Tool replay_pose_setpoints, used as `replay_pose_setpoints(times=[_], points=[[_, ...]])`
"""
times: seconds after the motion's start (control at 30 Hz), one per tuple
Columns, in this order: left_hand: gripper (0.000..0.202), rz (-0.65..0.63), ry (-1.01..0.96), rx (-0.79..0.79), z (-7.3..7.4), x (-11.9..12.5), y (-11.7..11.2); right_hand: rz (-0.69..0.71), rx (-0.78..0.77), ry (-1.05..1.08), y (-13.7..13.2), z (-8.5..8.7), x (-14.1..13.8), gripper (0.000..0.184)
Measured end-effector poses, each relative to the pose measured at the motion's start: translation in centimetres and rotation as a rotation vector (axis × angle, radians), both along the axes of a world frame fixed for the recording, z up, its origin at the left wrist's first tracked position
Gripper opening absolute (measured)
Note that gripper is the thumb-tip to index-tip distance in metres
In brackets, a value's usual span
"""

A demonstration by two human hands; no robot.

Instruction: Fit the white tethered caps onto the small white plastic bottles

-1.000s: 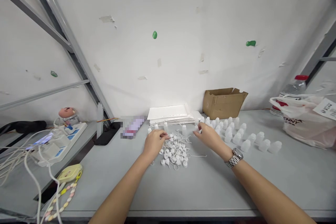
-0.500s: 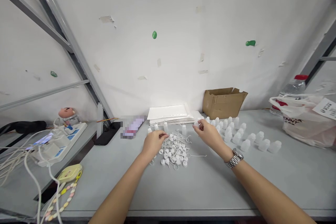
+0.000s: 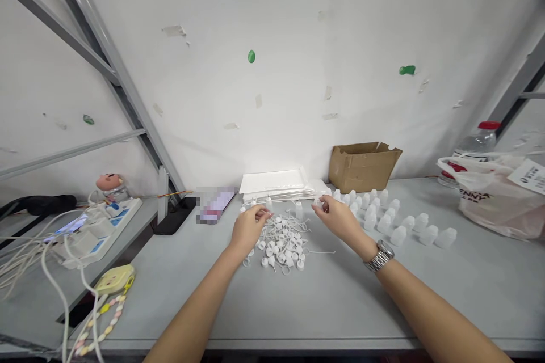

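Note:
My left hand (image 3: 248, 229) is over the left edge of a pile of small white caps (image 3: 283, 244) with thin straps. Its thumb and fingertips are bent together; whatever lies between them is too small to make out. My right hand (image 3: 338, 218), a metal watch on its wrist, pinches a small translucent plastic bottle (image 3: 317, 202), mostly hidden by the fingers. Right of that hand stand several similar uncapped bottles (image 3: 398, 235) in loose rows. A few bottles with caps on, one of them a capped bottle (image 3: 298, 210), stand behind the pile.
A stack of white sheets (image 3: 275, 182) and a cardboard box (image 3: 364, 167) stand against the wall. To the right are a plastic bag (image 3: 489, 198) and a large bottle (image 3: 479, 139). Leftward lie a phone (image 3: 217, 205), a power strip (image 3: 114, 227) with cables, and a beaded strap (image 3: 113, 320).
My left hand's fingers have lifted slightly and changed their bend above the pile. The right hand has dipped its fingers very slightly, staying in almost the same place.

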State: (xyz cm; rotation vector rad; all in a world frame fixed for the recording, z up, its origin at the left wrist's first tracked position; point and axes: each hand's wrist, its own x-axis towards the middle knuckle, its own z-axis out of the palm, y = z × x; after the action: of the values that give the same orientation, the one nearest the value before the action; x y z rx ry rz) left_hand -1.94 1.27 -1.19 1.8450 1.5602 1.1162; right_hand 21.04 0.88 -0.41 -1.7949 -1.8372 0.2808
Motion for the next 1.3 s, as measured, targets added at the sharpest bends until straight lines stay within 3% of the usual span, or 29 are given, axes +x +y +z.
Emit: replay_pose_setpoints(times=[0.13,0.2,0.4,0.6,1.1,1.3], points=[[0.017,0.035,0.123,0.117,-0.04,-0.02,-0.04,0.001,-0.003,-0.020,-0.01,-0.03,0.00,0.025],[0.016,-0.005,0.149,0.130,-0.01,0.04,-0.10,0.004,-0.003,-0.028,0.00,-0.06,0.01,0.025],[0.015,-0.197,0.236,-0.006,-0.27,0.16,-0.46,0.016,-0.006,-0.042,0.00,-0.11,-0.03,0.025],[0.007,-0.165,0.346,0.006,-0.81,-0.12,-0.30,0.029,-0.023,-0.060,-0.07,-0.12,0.00,0.024],[0.026,-0.085,0.414,-0.016,-0.07,0.02,-0.45,0.048,-0.024,-0.100,0.21,-0.51,0.19,0.022],[0.029,-0.311,0.314,-0.090,-0.07,0.47,-0.84,0.049,-0.021,-0.130,0.12,-0.45,0.13,0.020]])
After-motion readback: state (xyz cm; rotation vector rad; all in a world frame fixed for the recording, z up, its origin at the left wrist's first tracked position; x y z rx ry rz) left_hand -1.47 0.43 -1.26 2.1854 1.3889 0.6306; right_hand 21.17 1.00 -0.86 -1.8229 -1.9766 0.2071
